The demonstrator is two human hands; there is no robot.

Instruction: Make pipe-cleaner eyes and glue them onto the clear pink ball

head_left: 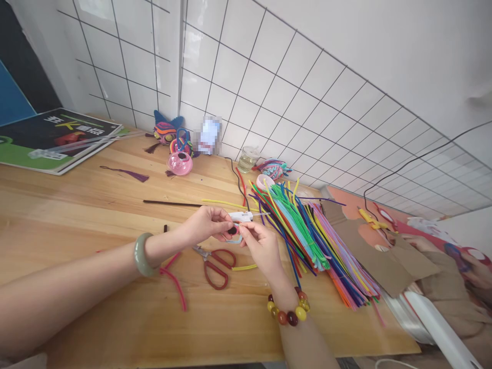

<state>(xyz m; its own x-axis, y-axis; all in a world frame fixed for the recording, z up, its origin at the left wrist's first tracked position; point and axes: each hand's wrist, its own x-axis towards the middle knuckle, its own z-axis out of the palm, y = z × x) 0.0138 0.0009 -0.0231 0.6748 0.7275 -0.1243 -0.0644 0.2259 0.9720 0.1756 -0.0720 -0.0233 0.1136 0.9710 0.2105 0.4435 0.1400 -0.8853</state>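
My left hand [212, 224] pinches a small pipe-cleaner piece [232, 230] showing black, pink and light blue. The fingertips of my right hand [262, 247] close on the piece's other side, and its exact shape is partly hidden by my fingers. Just behind the hands lies a white glue gun [243, 216]. Below them on the table are scissors [217, 266] with red handles. Bent pink pipe cleaners [176, 284] lie under my left wrist. A thick bundle of coloured pipe cleaners [303, 230] spreads out to the right of my right hand.
Along the tiled wall stand a decorated mask [166, 129], a pink bowl [180, 163], a phone [209, 135] and a glass [248, 159]. A purple tassel [128, 173] and a booklet [57, 138] lie left. At right, another person's hands are near cardboard [400, 261] and a yellow glue gun [371, 220].
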